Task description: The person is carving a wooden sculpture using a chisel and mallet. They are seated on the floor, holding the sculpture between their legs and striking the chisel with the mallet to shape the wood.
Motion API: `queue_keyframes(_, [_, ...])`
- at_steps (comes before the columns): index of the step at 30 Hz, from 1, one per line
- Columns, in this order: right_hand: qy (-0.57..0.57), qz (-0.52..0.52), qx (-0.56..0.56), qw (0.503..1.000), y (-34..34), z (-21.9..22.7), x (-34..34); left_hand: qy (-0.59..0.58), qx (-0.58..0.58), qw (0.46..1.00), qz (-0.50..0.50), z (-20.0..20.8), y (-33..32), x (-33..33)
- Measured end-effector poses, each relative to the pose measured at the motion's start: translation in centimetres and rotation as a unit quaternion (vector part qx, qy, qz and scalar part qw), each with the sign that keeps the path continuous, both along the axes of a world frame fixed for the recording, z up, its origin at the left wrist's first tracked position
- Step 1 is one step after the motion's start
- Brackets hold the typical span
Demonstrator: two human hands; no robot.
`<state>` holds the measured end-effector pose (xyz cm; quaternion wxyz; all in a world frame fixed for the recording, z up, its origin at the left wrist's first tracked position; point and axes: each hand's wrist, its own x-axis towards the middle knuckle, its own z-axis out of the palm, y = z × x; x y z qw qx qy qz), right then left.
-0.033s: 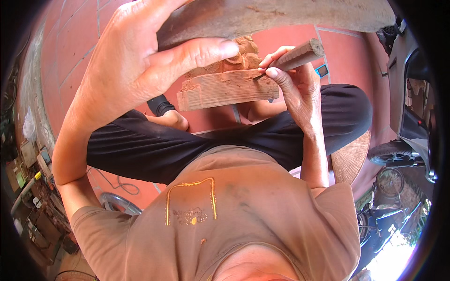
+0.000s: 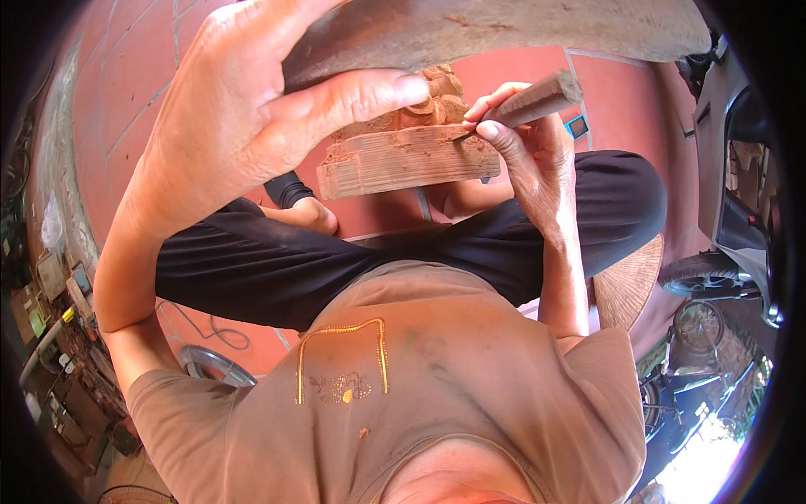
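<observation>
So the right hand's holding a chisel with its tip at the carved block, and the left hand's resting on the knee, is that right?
Not quite: the head view shows the left hand holding a wooden bar instead. The right hand does hold the chisel with its tip at the carved block.

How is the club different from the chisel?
The club looks longer and thicker; the chisel looks slimmer. The club's visible end is blunt; the chisel has a thin, dark blade at the block. The left hand's grip holds the club; the right hand's grip holds the chisel. Both look brownish.
</observation>
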<state>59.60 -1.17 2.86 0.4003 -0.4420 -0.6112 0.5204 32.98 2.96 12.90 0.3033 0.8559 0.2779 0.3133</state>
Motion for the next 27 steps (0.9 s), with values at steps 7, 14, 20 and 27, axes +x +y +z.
queue_keyframes(7, [-0.005, 0.013, 0.000, 1.000, 0.1, -0.1, -0.2, 0.030, 0.073, 0.996, 0.042, -2.2, 0.4, -0.3])
queue_keyframes(14, [-0.066, 0.017, 0.028, 0.997, 1.0, 0.1, -0.4, 0.066, 0.112, 0.991, 0.005, 0.5, 0.6, 0.9])
queue_keyframes(20, [-0.076, 0.017, 0.014, 0.997, 1.0, 0.6, -0.6, 0.056, 0.119, 0.991, -0.013, 0.6, 0.7, 0.9])
queue_keyframes(27, [-0.067, 0.003, 0.022, 0.998, 0.8, 0.2, -0.6, 0.056, 0.085, 0.995, -0.001, -0.5, 0.6, 0.8])
